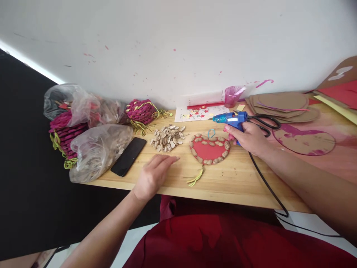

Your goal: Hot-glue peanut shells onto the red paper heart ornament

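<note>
My right hand is wrapped round a blue glue gun, its nozzle pointing left above the table. Below and left of it lies a red heart-like cutout edged with peanut shells, with a blue loop at its top and a yellow-green tassel at its bottom. My left hand rests near the table's front edge, left of the cutout; its fingers are together and point right, and what they hold, if anything, is hidden. A pile of peanut shells lies just beyond it.
A black phone, a plastic bag of shells and magenta bundles are at the left. At the back stand a pink cup and a sheet with stars. Scissors and cardboard cutouts lie right; a black cord hangs over the edge.
</note>
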The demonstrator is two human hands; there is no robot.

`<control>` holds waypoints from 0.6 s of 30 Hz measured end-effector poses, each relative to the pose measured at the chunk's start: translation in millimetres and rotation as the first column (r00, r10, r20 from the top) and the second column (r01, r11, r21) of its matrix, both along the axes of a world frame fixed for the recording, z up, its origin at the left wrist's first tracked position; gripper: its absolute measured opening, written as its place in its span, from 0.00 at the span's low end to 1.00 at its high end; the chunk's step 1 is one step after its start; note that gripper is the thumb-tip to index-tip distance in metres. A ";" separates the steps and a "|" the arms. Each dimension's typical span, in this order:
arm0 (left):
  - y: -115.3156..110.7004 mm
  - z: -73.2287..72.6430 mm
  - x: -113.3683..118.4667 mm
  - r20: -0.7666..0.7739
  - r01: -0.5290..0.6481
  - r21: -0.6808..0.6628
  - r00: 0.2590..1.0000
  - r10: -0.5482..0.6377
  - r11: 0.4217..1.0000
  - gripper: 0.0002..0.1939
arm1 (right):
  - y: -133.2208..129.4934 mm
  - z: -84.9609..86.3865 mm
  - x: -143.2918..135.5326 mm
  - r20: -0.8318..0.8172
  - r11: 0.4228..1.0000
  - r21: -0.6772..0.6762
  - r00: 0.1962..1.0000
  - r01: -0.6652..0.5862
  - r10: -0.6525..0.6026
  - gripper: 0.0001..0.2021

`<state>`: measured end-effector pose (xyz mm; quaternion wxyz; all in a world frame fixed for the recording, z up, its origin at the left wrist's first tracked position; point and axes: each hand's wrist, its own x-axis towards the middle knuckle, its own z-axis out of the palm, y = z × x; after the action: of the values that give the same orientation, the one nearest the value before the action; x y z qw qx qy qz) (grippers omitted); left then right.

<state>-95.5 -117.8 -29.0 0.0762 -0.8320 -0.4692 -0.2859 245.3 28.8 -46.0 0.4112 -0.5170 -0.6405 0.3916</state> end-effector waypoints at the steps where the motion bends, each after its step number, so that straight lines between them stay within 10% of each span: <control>1: -0.2 3.9 -2.3 0.053 -0.078 -0.017 0.995 0.079 0.997 0.07 | 0.1 -0.2 0.2 0.012 1.000 0.007 1.000 0.003 -0.003 0.17; 5: 4.2 19.3 -5.6 0.020 -0.266 -0.031 0.964 0.266 0.964 0.15 | -0.1 0.3 0.4 0.015 1.000 0.013 1.000 0.000 -0.001 0.16; 18: 23.1 1.3 56.4 0.055 0.121 -0.165 0.992 -0.114 0.979 0.11 | -5.7 7.2 -6.5 -0.097 0.999 -0.039 0.995 0.025 -0.028 0.14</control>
<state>-39.1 -94.7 -27.8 -0.0218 -0.8550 -0.4433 -0.2682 238.8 23.1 -38.8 0.4374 -0.5134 -0.6051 0.4230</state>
